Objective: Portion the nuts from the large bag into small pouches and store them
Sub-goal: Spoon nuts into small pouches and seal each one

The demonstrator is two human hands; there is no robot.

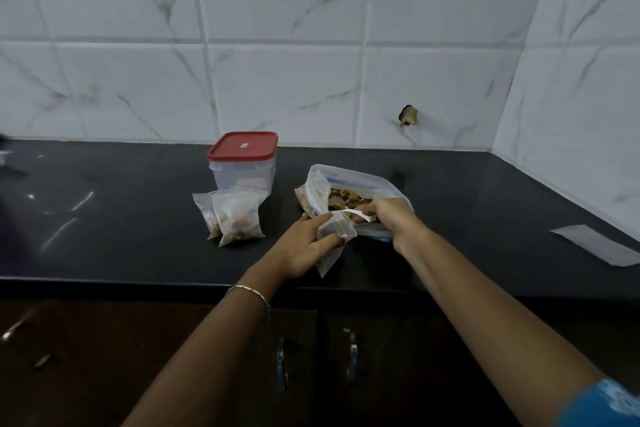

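Observation:
The large clear zip bag (349, 184) lies open on the black counter (138, 236), brown nuts (346, 199) visible inside. My right hand (391, 218) grips a white plastic spoon (360, 215) at the bag's mouth. My left hand (308, 246) holds a small empty clear pouch (334, 243) just in front of the big bag. Two filled small pouches (235, 218) stand side by side to the left. Behind them sits a clear container with a red lid (244, 163), lid on.
A white paper strip (602, 244) lies near the counter's right edge. The marble-tiled wall runs behind and on the right, with a dark hole (408, 115) in one tile. Cabinet doors with metal handles (351, 357) are below the counter edge.

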